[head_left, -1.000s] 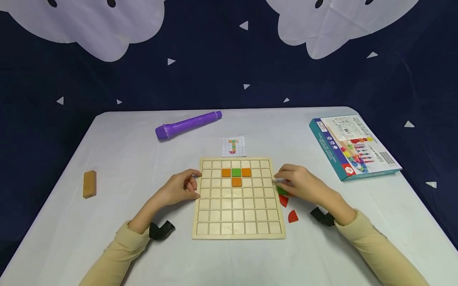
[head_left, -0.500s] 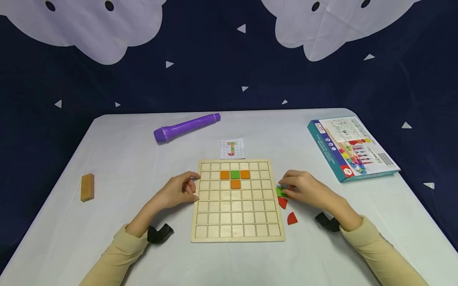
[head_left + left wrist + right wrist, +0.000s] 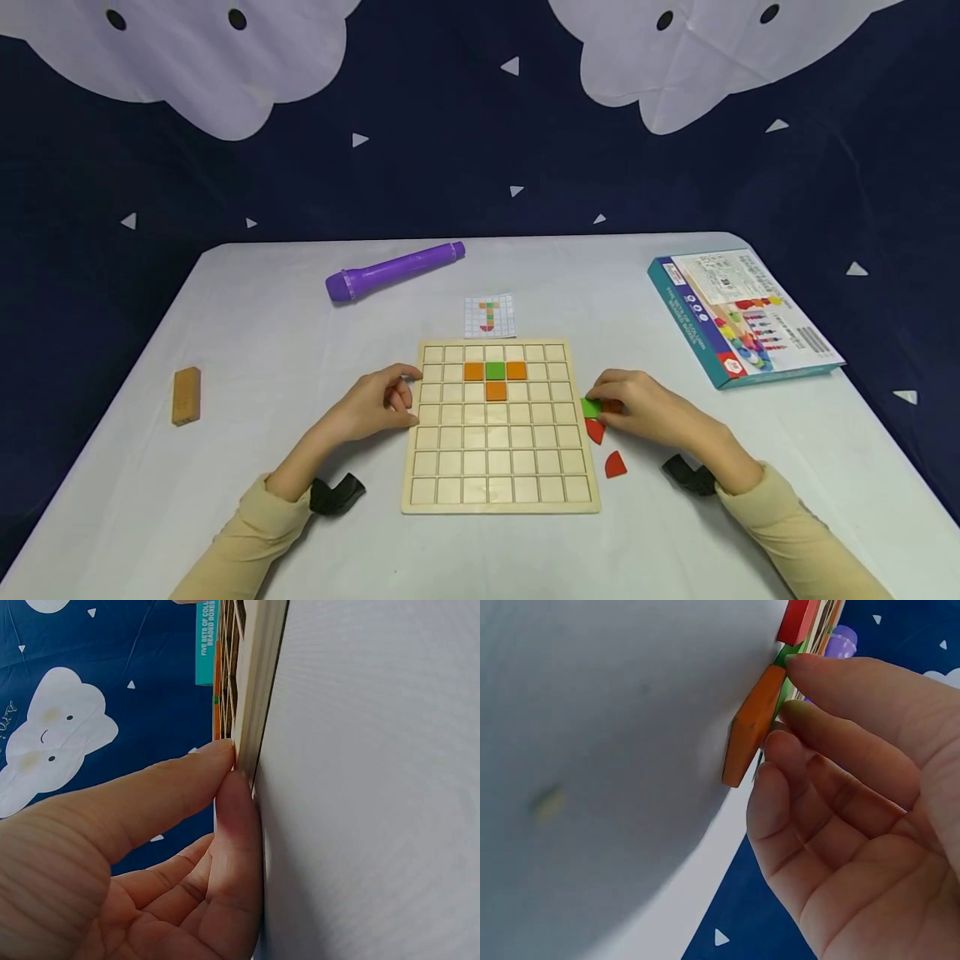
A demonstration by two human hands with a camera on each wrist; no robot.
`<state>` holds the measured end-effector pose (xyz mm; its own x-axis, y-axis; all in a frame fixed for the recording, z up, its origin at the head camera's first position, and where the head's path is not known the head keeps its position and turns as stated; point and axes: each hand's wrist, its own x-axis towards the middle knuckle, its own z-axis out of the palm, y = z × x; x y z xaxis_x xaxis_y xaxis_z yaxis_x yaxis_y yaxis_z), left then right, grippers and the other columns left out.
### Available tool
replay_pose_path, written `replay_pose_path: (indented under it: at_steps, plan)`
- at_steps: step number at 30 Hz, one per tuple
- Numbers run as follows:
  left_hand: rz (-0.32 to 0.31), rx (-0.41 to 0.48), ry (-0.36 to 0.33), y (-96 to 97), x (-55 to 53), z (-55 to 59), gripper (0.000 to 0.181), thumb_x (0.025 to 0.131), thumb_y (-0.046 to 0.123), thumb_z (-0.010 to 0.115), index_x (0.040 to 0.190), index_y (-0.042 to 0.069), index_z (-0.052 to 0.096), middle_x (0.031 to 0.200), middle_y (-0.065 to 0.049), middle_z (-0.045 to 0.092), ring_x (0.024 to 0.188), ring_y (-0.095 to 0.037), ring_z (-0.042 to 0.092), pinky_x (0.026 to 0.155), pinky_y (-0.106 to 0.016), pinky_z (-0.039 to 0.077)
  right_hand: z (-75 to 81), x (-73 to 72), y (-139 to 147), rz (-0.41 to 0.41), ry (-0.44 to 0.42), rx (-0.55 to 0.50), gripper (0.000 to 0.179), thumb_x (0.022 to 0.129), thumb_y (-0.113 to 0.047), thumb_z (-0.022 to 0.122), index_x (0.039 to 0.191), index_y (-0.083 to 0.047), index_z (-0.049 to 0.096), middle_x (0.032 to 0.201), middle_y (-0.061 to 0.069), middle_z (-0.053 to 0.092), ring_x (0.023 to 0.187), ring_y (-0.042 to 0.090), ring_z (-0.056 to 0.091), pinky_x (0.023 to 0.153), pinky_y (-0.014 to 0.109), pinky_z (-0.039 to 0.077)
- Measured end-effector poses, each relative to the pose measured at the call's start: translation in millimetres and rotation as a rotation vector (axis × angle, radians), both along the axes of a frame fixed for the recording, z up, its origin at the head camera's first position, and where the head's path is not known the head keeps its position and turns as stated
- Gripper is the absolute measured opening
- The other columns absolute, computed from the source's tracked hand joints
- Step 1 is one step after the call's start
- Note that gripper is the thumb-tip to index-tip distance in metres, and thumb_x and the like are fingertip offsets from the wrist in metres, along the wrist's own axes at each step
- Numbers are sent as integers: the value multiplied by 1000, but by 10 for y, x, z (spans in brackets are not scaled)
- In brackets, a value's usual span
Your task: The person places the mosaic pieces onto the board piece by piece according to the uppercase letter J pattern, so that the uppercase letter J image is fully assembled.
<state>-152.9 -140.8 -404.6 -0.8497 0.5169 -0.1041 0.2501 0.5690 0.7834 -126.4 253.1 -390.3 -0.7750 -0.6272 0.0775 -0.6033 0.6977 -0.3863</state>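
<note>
A pale wooden grid board (image 3: 450, 483) lies in front of me, with orange square tiles (image 3: 474, 372) and one green tile (image 3: 495, 371) set in its upper cells. My left hand (image 3: 375, 402) touches the board's left edge, its thumb and index fingertips spread along it; the left wrist view shows these fingertips right at the rim. At the right edge, my right hand (image 3: 641, 407) pinches a loose green square tile (image 3: 591, 408) between thumb and index finger. An orange tile (image 3: 756, 724) lies under that hand. Two red quarter-round tiles (image 3: 615, 464) lie close by.
Behind the board lies a small grid card (image 3: 490, 316) printed with a coloured J shape. A purple microphone-shaped toy (image 3: 396, 271) is at the back, a flat toy box (image 3: 746, 317) at the right, and a wooden block (image 3: 187, 396) at the far left.
My right hand has drawn back slightly to the right and toward me, uncovering more of the green tile. The left hand stays at the board's edge; the camera view shifts a little.
</note>
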Motion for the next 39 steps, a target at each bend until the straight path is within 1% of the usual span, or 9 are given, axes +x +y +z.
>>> replay_pose_path:
  at_steps: [7, 13, 18, 23, 32, 36, 39]
  plan:
    - [3, 8, -3, 3, 1, 3, 57, 75, 6, 74, 125, -5, 48, 85, -8, 59, 68, -6, 54, 63, -18, 44, 6, -16, -23, -2, 15, 13, 20, 78, -2, 69, 97, -1, 71, 89, 2, 64, 75, 6, 53, 65, 18, 49]
    - [3, 11, -3, 7, -2, 8, 57, 75, 6, 74, 125, -5, 49, 85, -8, 59, 67, -5, 53, 63, -18, 44, 8, -30, -20, -33, 18, 42, 21, 76, -5, 71, 97, -1, 71, 89, 3, 64, 74, 6, 51, 64, 19, 48]
    - [0, 10, -8, 6, -3, 6, 57, 75, 6, 74, 125, -5, 49, 84, -8, 59, 67, -5, 53, 63, -18, 44, 9, -47, -9, -63, 10, 46, 21, 76, -7, 71, 97, -2, 71, 91, 3, 64, 75, 7, 51, 64, 18, 48]
    - [-1, 19, -2, 6, -12, -2, 57, 75, 6, 74, 125, -5, 49, 84, -8, 59, 67, -5, 54, 63, -18, 45, 27, -62, -19, -74, 15, 41, 22, 76, -8, 72, 98, -1, 71, 92, 4, 65, 74, 7, 51, 63, 18, 48]
    - [8, 21, -4, -2, -11, -6, 57, 74, 6, 74, 124, -4, 49, 84, -8, 59, 66, -5, 53, 62, -18, 44, 70, -83, -97, -44, 58, -10, 22, 76, -8, 72, 97, -1, 71, 88, 2, 63, 68, 6, 49, 59, 15, 44]
    - [6, 21, -7, -1, -12, -6, 57, 74, 5, 74, 125, -4, 49, 84, -8, 59, 67, -5, 53, 63, -18, 44, 84, -91, -149, -32, 49, -21, 23, 77, -7, 71, 99, 0, 70, 89, 2, 62, 68, 5, 48, 58, 16, 42]
    - [2, 21, -12, 6, -12, -3, 57, 75, 6, 74, 125, -4, 49, 85, -8, 59, 67, -6, 54, 63, -18, 44, 90, -94, -203, -24, 36, -21, 23, 78, -8, 71, 100, -1, 70, 91, 3, 63, 69, 5, 49, 59, 15, 43]
